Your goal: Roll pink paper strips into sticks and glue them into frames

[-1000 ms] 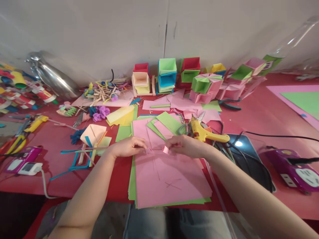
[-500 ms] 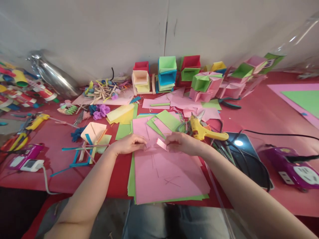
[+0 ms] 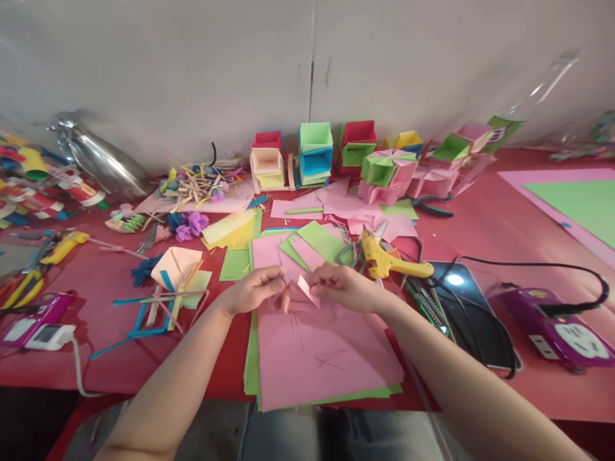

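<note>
A small piece of folded pink paper stands bent between my two hands, above a stack of pink sheets. My right hand pinches its right end between thumb and fingers. At its left end, my left hand has its fingers curled in and one fingertip pointing down against the paper; the exact contact is blurred. Green and pink paper strips lie just beyond the hands. Pencil lines mark the top sheet, and green sheets show beneath it.
A yellow glue gun, a dark tablet and a purple power strip are on the right. Blue and cream stick pieces lie left. Folded paper boxes and a metal jug stand along the wall.
My left hand has moved right, up to the folded pink paper. The paper has tilted and looks more opened out in my right hand. The view has shifted slightly.
</note>
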Demonstrator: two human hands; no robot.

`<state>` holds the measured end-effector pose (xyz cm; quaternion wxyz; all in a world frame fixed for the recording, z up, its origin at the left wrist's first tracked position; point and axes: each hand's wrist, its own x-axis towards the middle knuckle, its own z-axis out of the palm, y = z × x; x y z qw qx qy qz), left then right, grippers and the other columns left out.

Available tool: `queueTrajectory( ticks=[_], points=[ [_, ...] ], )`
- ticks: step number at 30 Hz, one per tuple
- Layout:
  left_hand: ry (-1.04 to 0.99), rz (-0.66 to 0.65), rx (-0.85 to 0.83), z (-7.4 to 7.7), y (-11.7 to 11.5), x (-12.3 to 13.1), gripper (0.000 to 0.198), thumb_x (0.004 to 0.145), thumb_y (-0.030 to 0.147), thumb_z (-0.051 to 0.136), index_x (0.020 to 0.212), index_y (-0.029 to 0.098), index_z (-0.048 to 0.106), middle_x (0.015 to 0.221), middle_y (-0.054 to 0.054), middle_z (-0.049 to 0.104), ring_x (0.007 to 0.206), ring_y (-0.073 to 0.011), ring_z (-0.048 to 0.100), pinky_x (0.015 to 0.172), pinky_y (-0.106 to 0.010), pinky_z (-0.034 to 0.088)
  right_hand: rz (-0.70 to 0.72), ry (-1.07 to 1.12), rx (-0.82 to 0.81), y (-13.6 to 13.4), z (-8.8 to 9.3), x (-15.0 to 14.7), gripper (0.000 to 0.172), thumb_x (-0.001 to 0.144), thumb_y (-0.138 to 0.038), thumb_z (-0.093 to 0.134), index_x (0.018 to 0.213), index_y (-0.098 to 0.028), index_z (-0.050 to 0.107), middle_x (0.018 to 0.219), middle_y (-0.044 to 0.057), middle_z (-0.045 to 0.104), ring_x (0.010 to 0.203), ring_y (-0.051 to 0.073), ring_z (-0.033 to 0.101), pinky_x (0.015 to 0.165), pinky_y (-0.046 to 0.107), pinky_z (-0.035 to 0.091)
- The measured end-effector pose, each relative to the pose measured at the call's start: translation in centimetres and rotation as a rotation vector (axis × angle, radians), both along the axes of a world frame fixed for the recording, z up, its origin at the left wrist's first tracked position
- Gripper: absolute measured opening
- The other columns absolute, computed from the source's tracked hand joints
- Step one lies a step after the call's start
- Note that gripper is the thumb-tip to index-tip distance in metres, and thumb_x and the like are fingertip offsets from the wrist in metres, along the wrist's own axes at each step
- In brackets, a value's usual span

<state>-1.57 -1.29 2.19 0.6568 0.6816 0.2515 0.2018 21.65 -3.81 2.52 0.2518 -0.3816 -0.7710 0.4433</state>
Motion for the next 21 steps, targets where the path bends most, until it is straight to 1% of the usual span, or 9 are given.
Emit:
queueTrajectory(
  ticks=[3, 6, 8, 9, 11, 14, 17, 19, 21],
  points=[
    [0.053, -0.089, -0.047, 0.3, -0.3, 0.0, 0.028, 0.086, 0.036, 0.048, 0.078, 0.013, 0.061, 0.077, -0.008, 0.064, 0.07, -0.0139, 0.056, 0.07, -0.027, 0.043, -0.003, 0.097, -0.125, -0.2, 0.2, -0.2, 0.018, 0.083, -0.033, 0.052, 0.079, -0.016, 0.058, 0.074, 0.001, 0.054, 0.071, 0.012, 0.047, 0.065, 0.025, 0.038],
    [-0.007, -0.119, -0.167, 0.5, -0.6, 0.0, 0.022, 0.084, 0.034, 0.052, 0.086, 0.014, 0.059, 0.075, -0.007, 0.063, 0.066, -0.0139, 0.057, 0.067, -0.028, 0.045, 0.042, 0.114, -0.17, -0.3, 0.1, -0.3, 0.021, 0.085, -0.034, 0.049, 0.082, -0.015, 0.056, 0.071, -0.001, 0.053, 0.064, 0.01, 0.047, 0.061, 0.023, 0.039],
    [-0.039, -0.127, -0.2, 0.5, -0.8, 0.2, 0.02, 0.083, 0.033, 0.053, 0.087, 0.014, 0.057, 0.074, -0.006, 0.064, 0.066, -0.0147, 0.058, 0.067, -0.029, 0.046, 0.053, 0.132, -0.193, -0.4, 0.0, -0.3, 0.022, 0.086, -0.034, 0.048, 0.085, -0.014, 0.056, 0.069, -0.001, 0.052, 0.063, 0.009, 0.047, 0.06, 0.022, 0.039],
    [-0.035, -0.13, -0.18, 0.6, -0.9, 0.3, 0.02, 0.084, 0.033, 0.052, 0.086, 0.014, 0.057, 0.074, -0.007, 0.064, 0.067, -0.0151, 0.058, 0.069, -0.03, 0.046, 0.053, 0.142, -0.201, -0.4, 0.0, -0.3, 0.022, 0.086, -0.035, 0.048, 0.086, -0.014, 0.056, 0.068, -0.002, 0.051, 0.062, 0.009, 0.046, 0.059, 0.022, 0.039],
    [-0.011, -0.125, -0.099, 0.7, -1.1, 0.5, 0.028, 0.087, 0.036, 0.046, 0.081, 0.013, 0.059, 0.073, -0.007, 0.063, 0.07, -0.0152, 0.058, 0.072, -0.03, 0.044, 0.042, 0.162, -0.21, -0.4, 0.0, -0.3, 0.023, 0.086, -0.035, 0.048, 0.086, -0.014, 0.056, 0.069, -0.002, 0.049, 0.061, 0.008, 0.044, 0.058, 0.021, 0.038],
    [0.013, -0.109, 0.014, 0.9, -1.5, 1.0, 0.037, 0.089, 0.04, 0.04, 0.078, 0.012, 0.062, 0.073, -0.007, 0.062, 0.072, -0.015, 0.057, 0.073, -0.028, 0.042, 0.012, 0.189, -0.201, -0.5, 0.1, -0.2, 0.022, 0.084, -0.035, 0.05, 0.085, -0.015, 0.057, 0.074, -0.001, 0.05, 0.066, 0.009, 0.045, 0.062, 0.022, 0.038],
    [0.01, -0.058, 0.002, 0.9, -2.1, 1.5, 0.033, 0.088, 0.04, 0.043, 0.081, 0.013, 0.061, 0.079, -0.007, 0.062, 0.074, -0.0151, 0.056, 0.071, -0.027, 0.043, -0.005, 0.211, -0.198, -0.6, 0.2, -0.2, 0.023, 0.083, -0.038, 0.051, 0.082, -0.016, 0.057, 0.074, 0.0, 0.051, 0.069, 0.011, 0.047, 0.066, 0.024, 0.038],
    [0.0, -0.013, -0.022, 0.9, -2.5, 1.9, 0.031, 0.087, 0.039, 0.044, 0.081, 0.013, 0.059, 0.078, -0.007, 0.061, 0.072, -0.0146, 0.056, 0.069, -0.027, 0.043, -0.009, 0.22, -0.197, -0.6, 0.2, -0.3, 0.025, 0.083, -0.04, 0.05, 0.082, -0.016, 0.056, 0.072, -0.001, 0.051, 0.067, 0.011, 0.047, 0.065, 0.024, 0.039],
    [-0.006, 0.018, -0.011, 1.0, -2.7, 2.1, 0.029, 0.087, 0.038, 0.044, 0.08, 0.014, 0.058, 0.077, -0.006, 0.061, 0.072, -0.0143, 0.056, 0.07, -0.027, 0.043, -0.009, 0.224, -0.186, -0.6, 0.3, -0.3, 0.028, 0.083, -0.042, 0.049, 0.079, -0.016, 0.055, 0.071, -0.001, 0.049, 0.067, 0.011, 0.046, 0.065, 0.025, 0.039]
  ],
)
